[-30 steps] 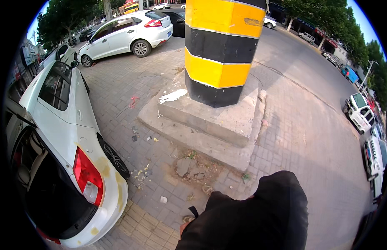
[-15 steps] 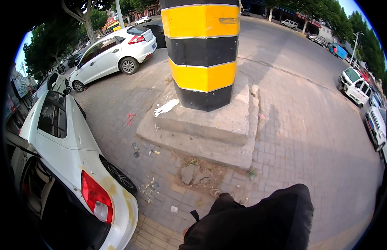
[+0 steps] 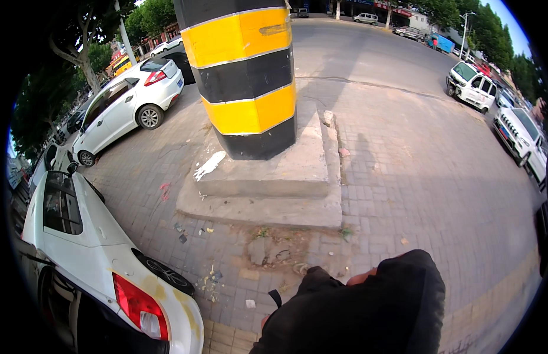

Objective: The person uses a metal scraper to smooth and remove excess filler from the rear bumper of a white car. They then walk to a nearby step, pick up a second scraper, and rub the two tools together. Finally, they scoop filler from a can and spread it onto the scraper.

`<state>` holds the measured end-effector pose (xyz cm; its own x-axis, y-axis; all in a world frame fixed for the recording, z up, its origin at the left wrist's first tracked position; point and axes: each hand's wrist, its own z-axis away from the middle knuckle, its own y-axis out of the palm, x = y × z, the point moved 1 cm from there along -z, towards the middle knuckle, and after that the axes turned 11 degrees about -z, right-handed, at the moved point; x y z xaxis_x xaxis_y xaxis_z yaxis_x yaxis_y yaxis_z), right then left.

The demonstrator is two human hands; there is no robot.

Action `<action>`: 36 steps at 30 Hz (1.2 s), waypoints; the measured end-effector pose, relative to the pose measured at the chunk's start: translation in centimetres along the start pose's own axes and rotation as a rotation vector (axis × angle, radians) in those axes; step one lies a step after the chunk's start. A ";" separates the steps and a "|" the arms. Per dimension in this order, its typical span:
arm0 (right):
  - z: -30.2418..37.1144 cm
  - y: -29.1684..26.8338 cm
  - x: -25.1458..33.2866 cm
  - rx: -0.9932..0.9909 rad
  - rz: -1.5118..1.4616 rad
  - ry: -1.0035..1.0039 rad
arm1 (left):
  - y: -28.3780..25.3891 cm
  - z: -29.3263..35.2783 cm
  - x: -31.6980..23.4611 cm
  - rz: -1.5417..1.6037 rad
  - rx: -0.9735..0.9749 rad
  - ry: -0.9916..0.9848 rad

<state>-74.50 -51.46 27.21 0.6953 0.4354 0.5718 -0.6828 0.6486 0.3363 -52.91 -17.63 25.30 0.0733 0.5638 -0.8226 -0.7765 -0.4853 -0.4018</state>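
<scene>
Black clothing (image 3: 356, 318) of mine fills the bottom centre, a short dark strap (image 3: 275, 298) sticking out at its left. Along its upper edge shows a small patch of bare skin (image 3: 361, 277); whether it belongs to a hand or a leg I cannot tell. Another sliver of skin (image 3: 264, 320) peeks out beside the strap. No fingers of my left or right hand can be made out, nor anything held. What looks like the tip of a shoe (image 3: 301, 268) lies just beyond the cloth, on the paving.
A yellow-and-black banded pillar (image 3: 247, 76) rises from a stepped concrete base (image 3: 262, 206) ahead. At the left stands a white car (image 3: 103, 236) with its rear open; another white car (image 3: 129, 94) is parked beyond. Litter (image 3: 212, 283) dots the brick paving. White vehicles (image 3: 471, 85) stand far right.
The view has swung right, so the pillar and the farther cars sit further left. A skin patch now shows at the top of the black clothing, where none showed before.
</scene>
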 end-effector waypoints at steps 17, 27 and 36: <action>2.4 -3.1 -1.3 0.113 -0.155 0.051 | -0.7 -0.6 -2.8 0.008 -0.004 -0.058; 0.6 -18.6 8.2 0.095 -0.210 0.030 | -2.9 0.1 -5.1 -0.012 -0.117 -0.209; -12.5 -24.5 15.6 -0.303 0.793 -0.344 | -3.2 -5.4 -10.4 -0.018 -0.148 -0.247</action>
<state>-44.09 -52.73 18.50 -0.0902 0.6447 0.7591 -0.8095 0.3966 -0.4330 -47.82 -25.56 32.98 -0.0824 0.7099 -0.6994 -0.6751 -0.5561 -0.4848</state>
